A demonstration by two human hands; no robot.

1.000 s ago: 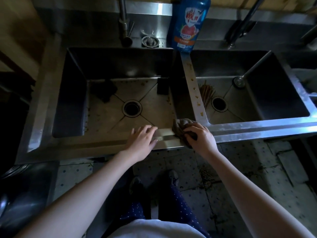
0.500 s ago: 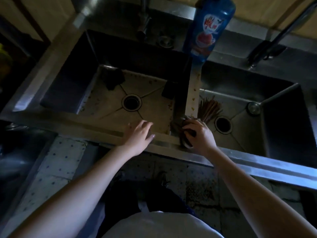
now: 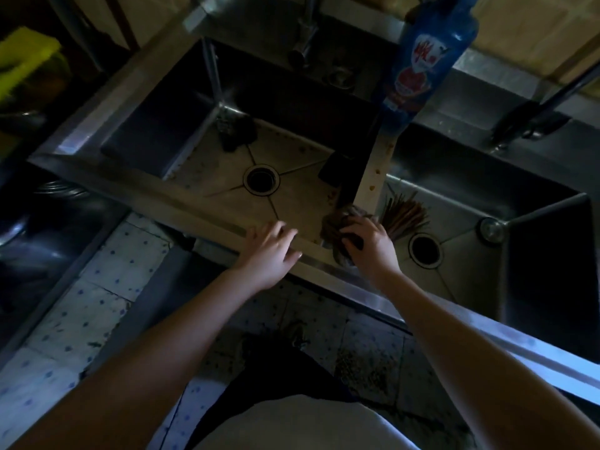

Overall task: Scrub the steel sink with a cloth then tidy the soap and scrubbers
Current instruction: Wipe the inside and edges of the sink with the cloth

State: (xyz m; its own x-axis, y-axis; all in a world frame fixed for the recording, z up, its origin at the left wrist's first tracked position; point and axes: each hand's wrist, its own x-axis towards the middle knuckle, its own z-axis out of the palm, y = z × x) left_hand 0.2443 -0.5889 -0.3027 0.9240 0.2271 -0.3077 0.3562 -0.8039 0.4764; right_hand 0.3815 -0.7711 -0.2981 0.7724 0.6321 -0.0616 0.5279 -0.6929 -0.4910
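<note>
A steel double sink [image 3: 207, 219] fills the view, tilted. My right hand [image 3: 373, 245] grips a crumpled brown cloth [image 3: 334, 222] at the front rim, where the divider [image 3: 373, 177] between the basins meets it. My left hand [image 3: 269, 251] rests flat on the front rim beside it, fingers straight. A blue soap bottle [image 3: 428, 56] stands on the back ledge above the divider. In the left basin lie a dark scrubber [image 3: 235, 133] at the far left corner and a black sponge [image 3: 334, 172] against the divider.
A bundle of chopsticks [image 3: 406, 212] lies in the right basin near its drain [image 3: 425, 250], with a ladle [image 3: 492, 228] further right. A faucet [image 3: 305, 30] hangs over the left basin. A yellow-green object [image 3: 22, 60] sits at far left. Tiled floor lies below.
The view has tilted and shifted left. My right hand has moved the cloth slightly along the rim at the divider. My left hand stays on the front rim.
</note>
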